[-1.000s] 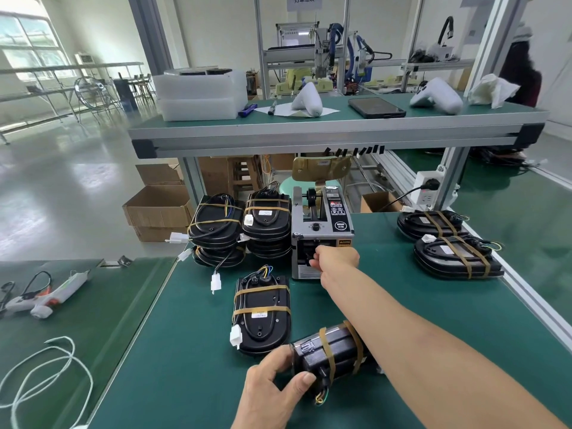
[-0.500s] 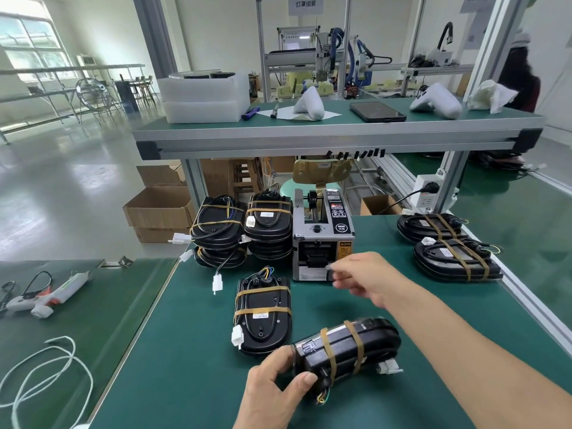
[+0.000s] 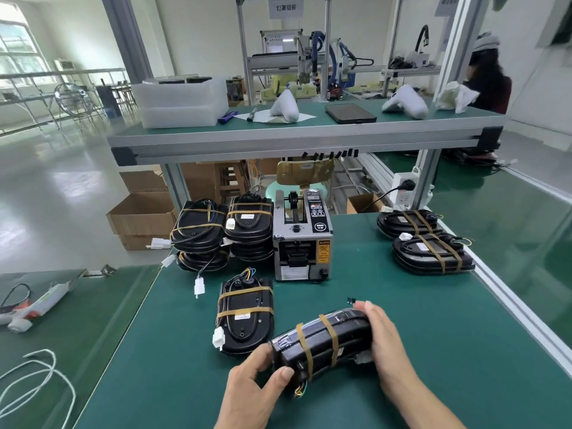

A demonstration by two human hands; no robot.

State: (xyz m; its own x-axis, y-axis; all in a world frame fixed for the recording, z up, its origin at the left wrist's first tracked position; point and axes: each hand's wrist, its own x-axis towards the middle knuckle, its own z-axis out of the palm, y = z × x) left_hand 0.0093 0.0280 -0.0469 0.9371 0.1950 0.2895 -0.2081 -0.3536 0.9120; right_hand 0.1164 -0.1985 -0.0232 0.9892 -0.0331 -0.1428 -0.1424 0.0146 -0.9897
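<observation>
A second ago the right hand (image 3: 387,339) was up at the mouth of the tape dispenser (image 3: 301,243), fingers at its slot. Half a second ago it had drawn back from the machine and hung above the tabletop with its fingertips pinched together. Now it has come down onto the far end of the black banded unit (image 3: 322,339), its fingers laid over that end and curved round it. A small dark scrap (image 3: 351,300), possibly a cut piece of tape, now shows just beyond its fingertips. The white connector (image 3: 362,358) at the unit's far end, in plain sight half a second ago, is now mostly covered by the right hand.
</observation>
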